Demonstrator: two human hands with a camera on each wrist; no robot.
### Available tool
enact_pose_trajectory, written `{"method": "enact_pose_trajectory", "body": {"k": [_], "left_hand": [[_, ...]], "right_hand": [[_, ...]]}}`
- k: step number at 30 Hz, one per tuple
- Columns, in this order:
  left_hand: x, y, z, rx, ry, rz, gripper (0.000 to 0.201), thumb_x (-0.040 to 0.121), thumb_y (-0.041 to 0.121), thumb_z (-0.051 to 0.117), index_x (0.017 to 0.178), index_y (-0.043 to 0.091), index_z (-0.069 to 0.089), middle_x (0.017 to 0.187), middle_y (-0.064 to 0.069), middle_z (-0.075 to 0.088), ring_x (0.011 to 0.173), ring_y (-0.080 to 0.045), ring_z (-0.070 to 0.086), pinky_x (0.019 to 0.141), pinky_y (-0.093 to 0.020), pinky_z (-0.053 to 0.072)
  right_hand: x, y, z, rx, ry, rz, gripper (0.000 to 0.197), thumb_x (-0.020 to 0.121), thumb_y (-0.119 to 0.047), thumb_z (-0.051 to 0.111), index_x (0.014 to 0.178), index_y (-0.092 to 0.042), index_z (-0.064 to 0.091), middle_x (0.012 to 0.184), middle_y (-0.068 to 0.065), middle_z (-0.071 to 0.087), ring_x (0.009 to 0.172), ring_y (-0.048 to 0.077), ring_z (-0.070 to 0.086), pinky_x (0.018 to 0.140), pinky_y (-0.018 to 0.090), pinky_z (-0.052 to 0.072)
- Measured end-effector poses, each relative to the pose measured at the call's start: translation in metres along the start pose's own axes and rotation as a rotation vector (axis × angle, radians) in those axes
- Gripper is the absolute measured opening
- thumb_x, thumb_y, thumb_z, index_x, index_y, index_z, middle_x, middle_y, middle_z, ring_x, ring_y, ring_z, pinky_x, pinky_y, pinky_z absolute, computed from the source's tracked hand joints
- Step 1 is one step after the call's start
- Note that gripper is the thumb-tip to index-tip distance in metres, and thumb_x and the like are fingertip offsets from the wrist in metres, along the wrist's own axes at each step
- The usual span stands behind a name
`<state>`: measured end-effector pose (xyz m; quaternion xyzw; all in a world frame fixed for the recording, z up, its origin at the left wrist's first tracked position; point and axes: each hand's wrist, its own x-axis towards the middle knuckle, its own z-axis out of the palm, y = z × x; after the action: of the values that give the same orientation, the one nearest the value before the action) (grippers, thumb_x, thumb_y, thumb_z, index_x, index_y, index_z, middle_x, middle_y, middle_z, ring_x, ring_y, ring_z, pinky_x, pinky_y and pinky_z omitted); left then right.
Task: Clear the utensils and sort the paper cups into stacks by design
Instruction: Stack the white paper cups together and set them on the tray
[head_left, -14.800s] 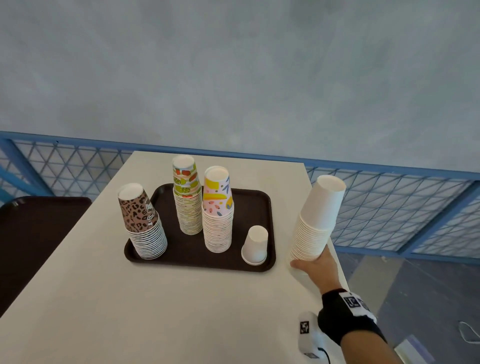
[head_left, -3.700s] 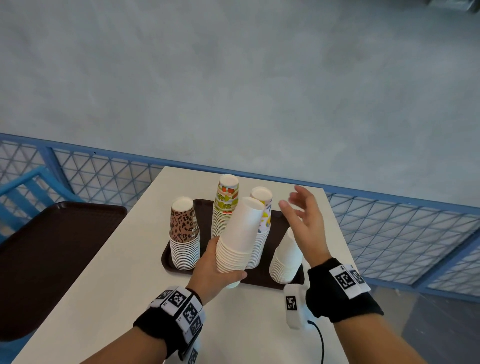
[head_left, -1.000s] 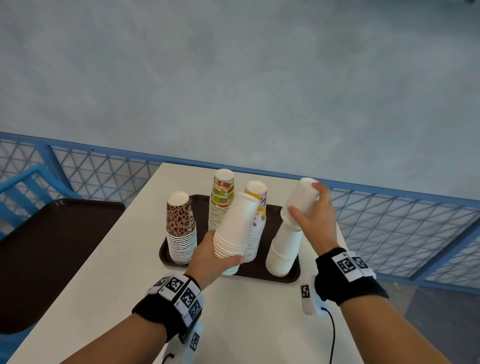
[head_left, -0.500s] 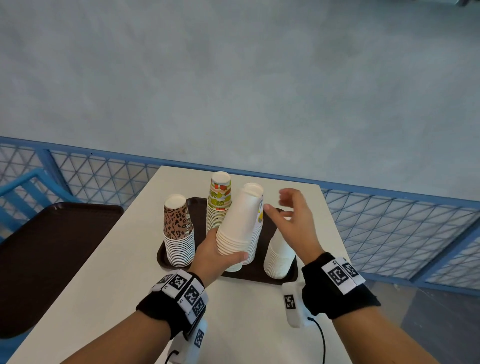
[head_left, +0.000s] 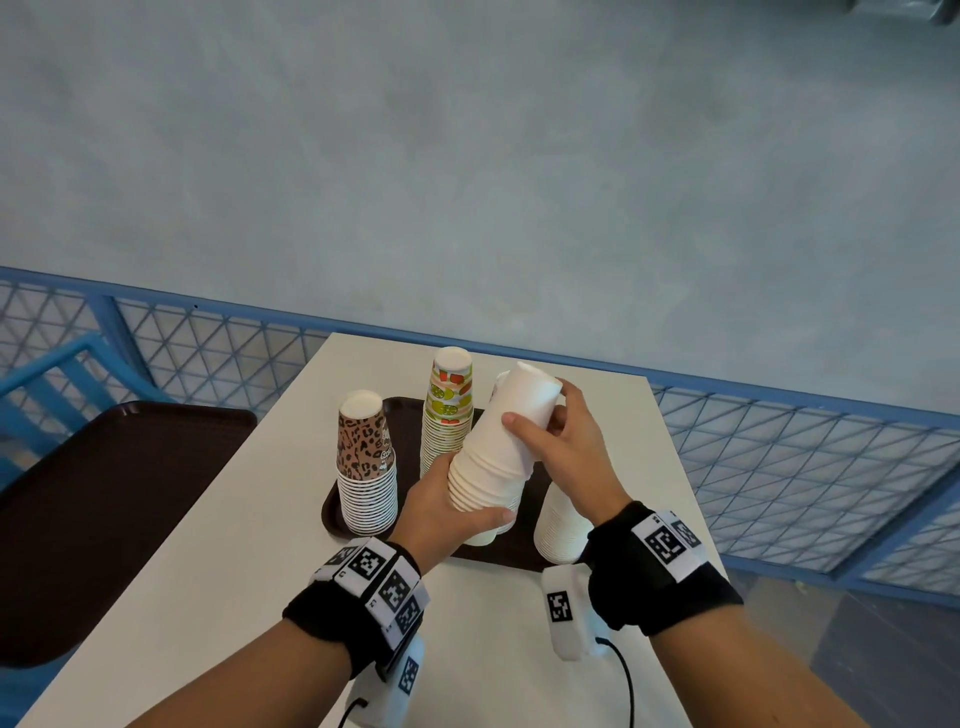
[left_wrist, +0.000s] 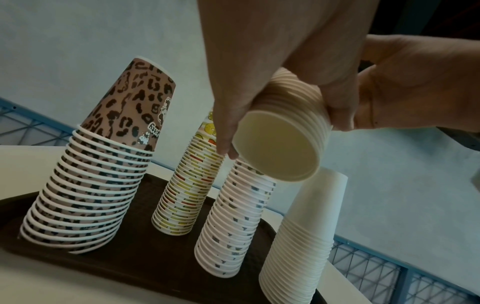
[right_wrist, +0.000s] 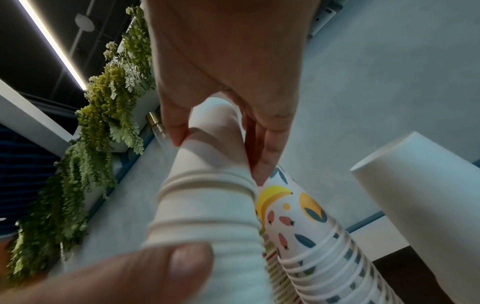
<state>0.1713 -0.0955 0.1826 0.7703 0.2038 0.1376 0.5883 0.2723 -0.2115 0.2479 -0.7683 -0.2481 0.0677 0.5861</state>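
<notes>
My left hand (head_left: 447, 512) grips the lower part of a tilted stack of plain white cups (head_left: 493, 457) above the brown tray (head_left: 406, 423). My right hand (head_left: 558, 441) pinches the top white cup (head_left: 527, 397) of that stack between thumb and fingers. Upside down on the tray stand a leopard-print stack (head_left: 366, 467), a fruit-print stack (head_left: 449, 410), a stack with yellow and blue shapes (left_wrist: 239, 216) and a plain white stack (head_left: 558, 525). The held cups hide most of the yellow-and-blue stack in the head view.
The tray sits at the far end of a white table (head_left: 234, 571). A second, larger dark tray (head_left: 104, 493) lies to the left, beside a blue chair (head_left: 52, 374). A blue mesh railing (head_left: 779, 467) runs behind and to the right of the table.
A second ago my right hand held one white cup over the tray's white stack. It then hovered open, and now it grips the top cup of the stack in my left hand.
</notes>
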Motion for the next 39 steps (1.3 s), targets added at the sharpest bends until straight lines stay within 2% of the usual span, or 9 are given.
{"method": "enact_pose_trajectory", "body": {"k": [3,7,13,16,19,26,30,35,39], "left_hand": [[-0.002,-0.003,-0.003,0.009,-0.001,-0.006,0.082,0.047,0.04,0.084,0.118,0.03,0.045,0.111,0.006,0.059,0.105,-0.015,0.056,0.085,-0.028,0.046],[-0.003,-0.01,-0.005,0.033,-0.003,-0.035,0.096,0.035,0.054,0.08,0.12,0.025,0.046,0.114,0.004,0.06,0.107,-0.017,0.057,0.091,-0.035,0.05],[-0.001,-0.013,-0.011,0.013,0.018,-0.044,0.101,0.031,0.057,0.076,0.121,0.021,0.047,0.11,0.004,0.06,0.102,-0.015,0.058,0.083,-0.028,0.048],[0.0,-0.012,-0.014,0.025,0.029,-0.029,0.089,0.047,0.041,0.087,0.123,0.018,0.046,0.106,0.006,0.059,0.099,-0.014,0.056,0.074,-0.018,0.043],[0.001,-0.01,-0.015,0.031,0.038,-0.022,0.075,0.061,0.022,0.087,0.124,0.016,0.046,0.107,0.003,0.058,0.1,-0.015,0.055,0.078,-0.023,0.042],[0.004,-0.011,-0.018,0.047,0.038,-0.004,0.074,0.06,0.023,0.087,0.122,0.018,0.046,0.107,0.004,0.057,0.101,-0.015,0.055,0.082,-0.026,0.042],[0.005,-0.011,-0.021,0.038,0.025,-0.002,0.076,0.061,0.022,0.087,0.123,0.018,0.045,0.109,0.004,0.057,0.102,-0.015,0.055,0.083,-0.026,0.042],[0.007,-0.013,-0.024,0.02,0.001,-0.003,0.08,0.057,0.029,0.088,0.124,0.021,0.045,0.113,0.003,0.058,0.107,-0.017,0.056,0.086,-0.029,0.045],[0.01,-0.01,-0.028,0.031,-0.01,0.015,0.077,0.059,0.03,0.088,0.123,0.022,0.046,0.114,0.003,0.059,0.106,-0.016,0.056,0.089,-0.032,0.047]], "right_hand": [[0.007,-0.009,-0.008,0.094,0.07,-0.008,0.058,0.081,-0.027,0.071,0.129,-0.015,0.041,0.116,0.007,0.061,0.102,0.021,0.061,0.086,0.039,0.055],[0.019,-0.018,-0.026,0.194,0.204,-0.053,0.057,0.078,-0.029,0.072,0.125,-0.021,0.041,0.108,0.004,0.063,0.099,0.022,0.063,0.086,0.048,0.054],[0.02,-0.011,-0.062,-0.054,0.391,-0.183,0.084,0.082,-0.021,0.07,0.146,-0.028,0.016,0.098,-0.001,0.059,0.082,0.014,0.059,0.075,0.023,0.045],[0.016,0.011,-0.066,-0.328,0.363,-0.197,0.075,0.08,-0.026,0.068,0.141,-0.032,0.025,0.11,0.009,0.058,0.089,0.026,0.056,0.074,0.029,0.041],[0.009,0.033,-0.059,-0.454,0.31,-0.141,0.059,0.082,-0.024,0.067,0.133,-0.022,0.038,0.117,0.012,0.053,0.096,0.026,0.054,0.079,0.029,0.04],[-0.003,0.069,-0.045,-0.48,0.179,-0.008,0.05,0.08,-0.019,0.071,0.122,-0.01,0.045,0.129,0.011,0.043,0.105,0.024,0.05,0.083,0.024,0.036],[-0.003,0.058,-0.039,-0.549,0.254,-0.097,0.05,0.078,-0.026,0.073,0.12,-0.011,0.051,0.13,0.011,0.043,0.12,0.026,0.042,0.096,0.027,0.033],[-0.002,0.013,-0.017,-0.374,0.271,-0.239,0.041,0.08,-0.021,0.071,0.116,-0.011,0.054,0.117,0.005,0.051,0.106,0.018,0.051,0.078,0.014,0.04],[-0.007,-0.013,0.008,-0.128,0.115,-0.108,0.051,0.079,-0.025,0.073,0.123,-0.016,0.047,0.108,-0.002,0.055,0.092,0.013,0.057,0.064,0.007,0.048]]}}
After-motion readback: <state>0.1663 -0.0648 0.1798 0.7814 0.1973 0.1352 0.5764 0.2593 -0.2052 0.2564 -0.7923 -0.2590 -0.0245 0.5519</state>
